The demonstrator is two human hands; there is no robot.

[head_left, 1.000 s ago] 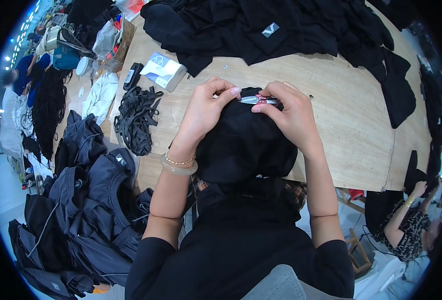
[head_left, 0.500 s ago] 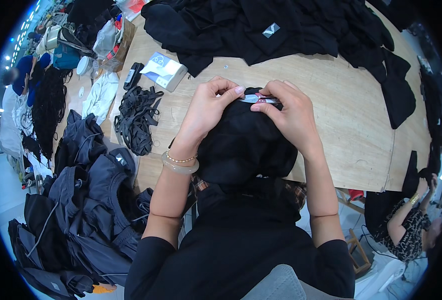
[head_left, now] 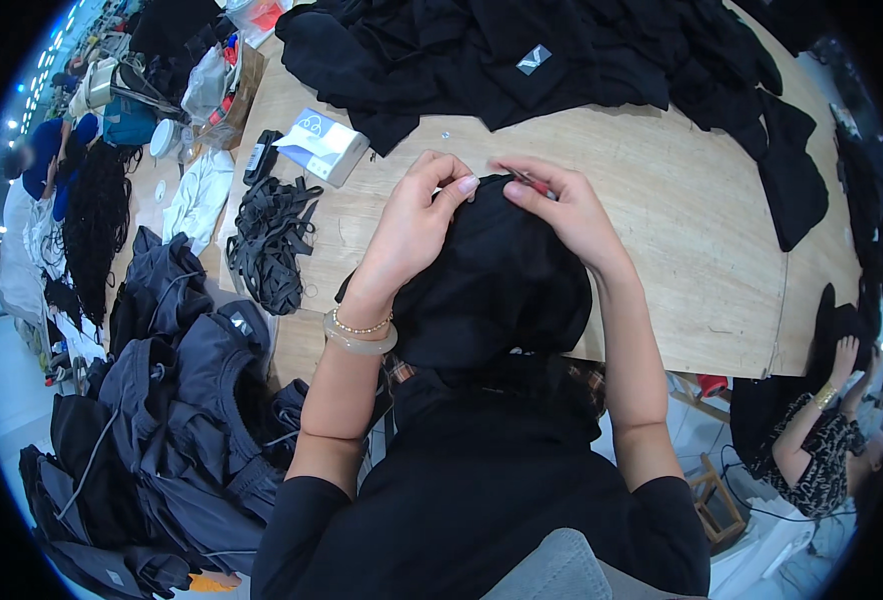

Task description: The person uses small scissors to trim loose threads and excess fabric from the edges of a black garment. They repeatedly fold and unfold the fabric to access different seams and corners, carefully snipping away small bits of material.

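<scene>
A bunched black garment lies over the table's near edge in front of me. My left hand is closed in a pinch at its far edge, thumb against fingertips, with the cloth there. At the garment's top right, my right hand is closed around small thread snips. Only a reddish part of the snips shows between the fingers; the blades are mostly hidden. A small gap separates the two hands.
More black garments cover the table's far side. To the left are a tissue box, a black tape heap and white cloth. Dark grey clothes pile up at lower left. A co-worker sits at right.
My right hand has turned and shifted slightly left, so the snips' silver blades, plainly visible before, are now mostly hidden. My left hand stays pinched in nearly the same place.
</scene>
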